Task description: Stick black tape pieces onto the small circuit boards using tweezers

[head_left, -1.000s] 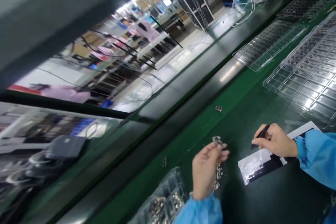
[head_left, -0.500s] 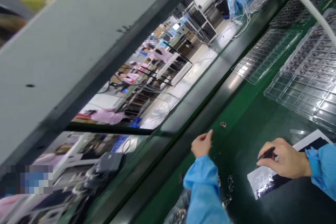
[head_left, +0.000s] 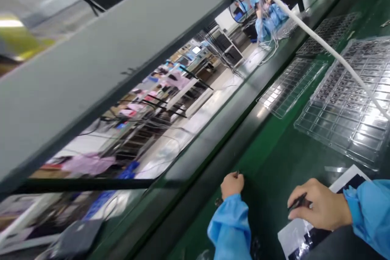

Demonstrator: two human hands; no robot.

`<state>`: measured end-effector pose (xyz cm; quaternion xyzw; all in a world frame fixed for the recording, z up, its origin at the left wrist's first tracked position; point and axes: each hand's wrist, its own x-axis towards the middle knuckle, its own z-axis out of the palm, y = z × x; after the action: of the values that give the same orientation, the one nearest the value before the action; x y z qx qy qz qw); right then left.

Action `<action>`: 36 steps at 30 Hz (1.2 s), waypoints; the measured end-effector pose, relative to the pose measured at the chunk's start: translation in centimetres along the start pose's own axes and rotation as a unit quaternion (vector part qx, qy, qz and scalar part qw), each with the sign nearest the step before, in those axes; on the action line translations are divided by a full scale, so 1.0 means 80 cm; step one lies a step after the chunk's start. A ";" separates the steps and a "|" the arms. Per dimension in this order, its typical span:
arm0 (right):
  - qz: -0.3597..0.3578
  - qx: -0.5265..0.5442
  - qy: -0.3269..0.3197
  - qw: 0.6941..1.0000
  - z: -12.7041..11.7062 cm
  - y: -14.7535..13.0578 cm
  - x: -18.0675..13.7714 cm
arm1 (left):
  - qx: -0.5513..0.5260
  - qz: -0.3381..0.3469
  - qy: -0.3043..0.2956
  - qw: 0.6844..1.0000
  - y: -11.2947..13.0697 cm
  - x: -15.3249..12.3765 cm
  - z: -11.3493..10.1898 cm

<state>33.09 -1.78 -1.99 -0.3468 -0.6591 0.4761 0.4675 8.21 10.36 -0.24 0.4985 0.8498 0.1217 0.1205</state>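
My left hand (head_left: 232,185) is closed in a pinch over the green work surface (head_left: 262,162). A tiny dark metal part (head_left: 238,173) shows at its fingertips, too small to make out further. Another small part (head_left: 218,202) lies just left of the wrist. My right hand (head_left: 319,205) is wrapped round black tweezers (head_left: 297,202), whose tips are hard to see. Below it lies a white and black film sheet (head_left: 289,237), partly covered by hand and sleeve.
A clear gridded tray (head_left: 341,136), partly filled with small parts, sits at the right. Behind it are a smaller clear tray (head_left: 283,101) and another filled tray (head_left: 330,32). A white cable (head_left: 329,48) hangs across the front. A co-worker in blue (head_left: 269,20) sits farther along the bench.
The view has shifted, so the scene sits lower and farther left. My left hand has reached the small metal part that lay ahead of it and closed on it. My right hand still holds the tweezers.
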 end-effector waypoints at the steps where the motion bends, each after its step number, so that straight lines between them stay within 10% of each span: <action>1: 0.021 0.016 -0.003 1.000 -0.002 0.002 0.003 | 0.007 -0.001 0.008 1.000 0.000 -0.002 -0.006; 7: 0.143 0.099 -0.009 0.985 -0.028 0.000 0.014 | -0.016 0.031 0.069 0.997 -0.031 -0.113 -0.036; 13: 0.233 0.146 -0.089 0.957 -0.034 0.003 0.017 | -0.034 0.435 -0.072 0.897 -0.052 -0.292 -0.004; 16: 0.238 0.119 -0.129 0.955 -0.026 0.004 0.008 | 0.023 0.503 -0.079 0.860 -0.056 -0.336 0.032; 36: 0.239 0.003 -0.169 0.956 -0.009 0.022 -0.005 | 0.064 0.423 -0.066 0.901 -0.047 -0.341 0.058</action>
<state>33.94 -1.42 -3.67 -0.4072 -0.6250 0.6274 0.2234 19.58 -14.96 -3.58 0.8247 0.5548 0.0732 0.0817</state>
